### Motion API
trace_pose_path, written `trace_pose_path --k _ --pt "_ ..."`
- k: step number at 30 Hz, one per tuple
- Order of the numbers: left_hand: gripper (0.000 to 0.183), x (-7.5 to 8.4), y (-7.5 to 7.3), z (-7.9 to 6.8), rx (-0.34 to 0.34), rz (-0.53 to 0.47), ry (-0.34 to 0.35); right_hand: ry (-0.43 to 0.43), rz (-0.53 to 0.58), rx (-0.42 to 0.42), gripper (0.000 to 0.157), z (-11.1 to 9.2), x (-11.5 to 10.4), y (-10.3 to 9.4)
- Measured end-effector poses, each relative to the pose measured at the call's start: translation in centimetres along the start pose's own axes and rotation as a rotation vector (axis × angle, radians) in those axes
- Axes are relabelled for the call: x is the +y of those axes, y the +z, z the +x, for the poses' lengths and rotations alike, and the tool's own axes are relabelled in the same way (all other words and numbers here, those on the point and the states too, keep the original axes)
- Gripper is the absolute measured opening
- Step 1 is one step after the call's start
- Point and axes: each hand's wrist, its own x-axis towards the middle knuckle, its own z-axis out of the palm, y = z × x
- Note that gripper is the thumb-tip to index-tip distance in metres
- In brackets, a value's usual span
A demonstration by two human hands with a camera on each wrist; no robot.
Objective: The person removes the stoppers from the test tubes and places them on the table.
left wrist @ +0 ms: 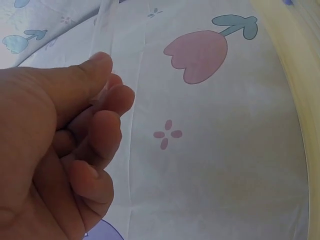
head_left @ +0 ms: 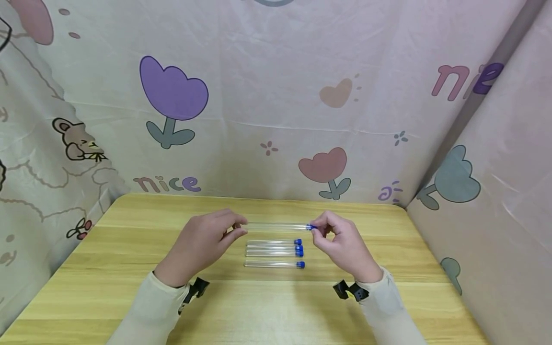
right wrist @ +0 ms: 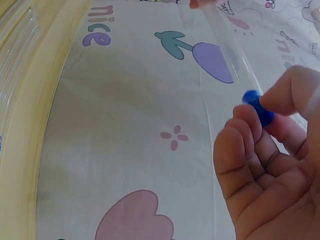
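A clear test tube (head_left: 276, 226) with a blue cap (right wrist: 260, 107) is held level above the table between both hands. My left hand (head_left: 211, 237) pinches its closed end between thumb and fingers; in the left wrist view the left hand (left wrist: 70, 130) covers that tip. At the other end my right hand (head_left: 342, 242) pinches the blue cap, as the right wrist view also shows with the right hand (right wrist: 270, 160). Nearer to me, several capped test tubes (head_left: 271, 251) lie side by side on the table, caps to the right; the nearest tube (head_left: 271, 264) lies a little apart.
The wooden table (head_left: 276, 306) has a pale patterned curtain (head_left: 258, 96) along its back edge and on both sides. Small black cameras are strapped at both wrists, the left wrist camera (head_left: 198, 287) and the right wrist camera (head_left: 350, 290).
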Motion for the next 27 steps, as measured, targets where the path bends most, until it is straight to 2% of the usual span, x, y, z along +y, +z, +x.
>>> trace_pose_path --k 9,18,27 --pt "0.018 0.26 -0.25 0.06 -0.049 0.003 -0.066 0.007 0.028 -0.006 0.025 0.04 -0.04 0.11" --pt "0.026 0.44 -0.54 0.18 -0.122 -0.036 -0.182 0.02 0.039 -0.006 0.021 0.01 0.0 0.1" --pt "0.019 0.25 -0.51 0.02 -0.119 -0.027 -0.147 -0.01 -0.001 -0.028 0.01 0.09 0.27 0.22"
